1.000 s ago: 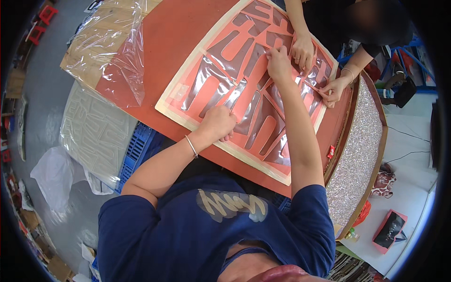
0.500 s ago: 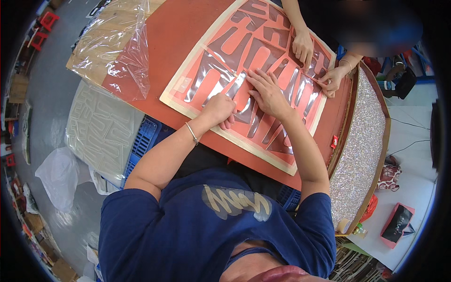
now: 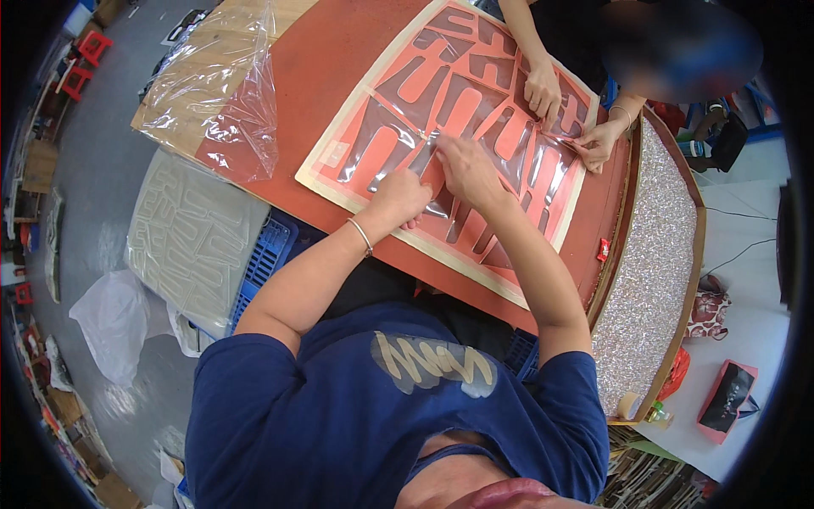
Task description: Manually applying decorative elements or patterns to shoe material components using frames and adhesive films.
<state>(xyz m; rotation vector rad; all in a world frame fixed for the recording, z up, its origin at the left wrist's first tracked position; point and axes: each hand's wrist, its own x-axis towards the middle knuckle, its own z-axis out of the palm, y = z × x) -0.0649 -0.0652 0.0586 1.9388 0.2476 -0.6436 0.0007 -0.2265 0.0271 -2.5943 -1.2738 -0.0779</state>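
Observation:
A large sheet (image 3: 339,157) with a cream border and red and brown cut-out shapes lies on a red-brown table (image 3: 314,76). My left hand (image 3: 402,195) rests on the sheet's near middle with curled fingers; whether it pinches anything is hidden. Just to its right, my right hand (image 3: 464,167) pinches the end of a thin pale strip (image 3: 397,114) that runs up and left across the shapes. The two hands almost touch. A co-worker's hands (image 3: 543,89) (image 3: 599,138) press on the sheet's far right end.
Crumpled clear plastic (image 3: 216,93) lies on the table's left end. A glittery board (image 3: 653,254) leans along the table's right edge. Below the table are a blue crate (image 3: 267,254), a pale patterned sheet (image 3: 191,237) and a white bag (image 3: 114,327).
My right hand has drawn back from the far side of the sheet, near the co-worker's hands, to just beside my left hand. The left hand stayed on the sheet.

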